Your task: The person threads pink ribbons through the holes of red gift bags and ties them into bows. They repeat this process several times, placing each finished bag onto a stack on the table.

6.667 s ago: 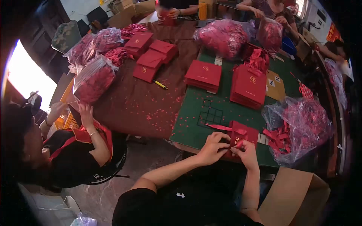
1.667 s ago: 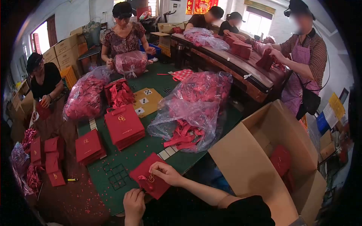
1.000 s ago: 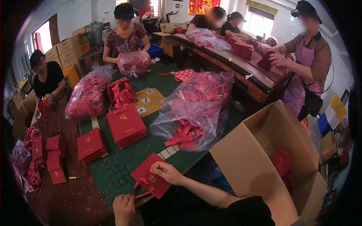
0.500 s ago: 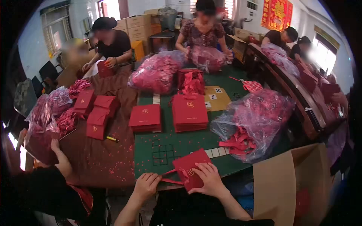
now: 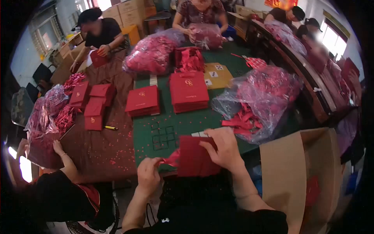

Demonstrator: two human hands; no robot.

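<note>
A red packet (image 5: 198, 158) is held up over the near edge of the green table. My right hand (image 5: 226, 148) grips its upper right part between thumb and fingers. To the left of the packet, my left hand (image 5: 149, 171) is closed on a red ribbon (image 5: 171, 158) that runs to the packet's left side. Beyond my hands stand a tall stack of red packets (image 5: 189, 91) and a lower stack (image 5: 142, 100). A plastic bag of red ribbons (image 5: 269, 97) lies to the right, with some ribbons spilling from its opening.
An open cardboard box (image 5: 282, 171) stands at the near right. More red packets (image 5: 93, 113) and a yellow marker (image 5: 111, 128) lie on the brown cloth (image 5: 120, 148). Another full bag (image 5: 152, 52) rests farther back. Several people work around the tables; one person's hands are at the left.
The packet has been raised and turned, and its gold print no longer shows. Both my hands have shifted, the right one up to its upper edge. The camera view has tilted lower.
</note>
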